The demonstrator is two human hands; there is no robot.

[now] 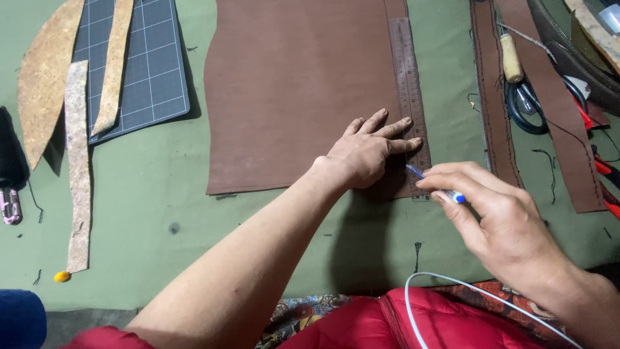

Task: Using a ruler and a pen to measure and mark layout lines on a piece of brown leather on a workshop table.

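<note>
Leather (297, 97), a big brown sheet with a matte face and a wavy left edge, fills the upper middle of the frame, its lower edge cut straight. Your left hand (368, 152) lies flat on its lower right corner, fingers spread and extended, the fingertips pressing on a steel ruler (410, 97) that runs up the sheet's right edge. Your right hand (500, 220), at right centre, has its fingers curled round a blue pen (433, 183), whose tip touches the ruler's lower end, just beside your left fingertips. All this sits on a green cloth (161, 194) covering the table. At upper left a dark cutting mat (148, 64) carries pale cork strips (77, 161), one trailing down the left side. At upper right lie narrow brown strips (497, 110) with stitching, scissors (526, 106) and a wooden-handled tool (511, 58) between them. A white cable (452, 279) loops over your red jacket (361, 323) at the bottom edge.
</note>
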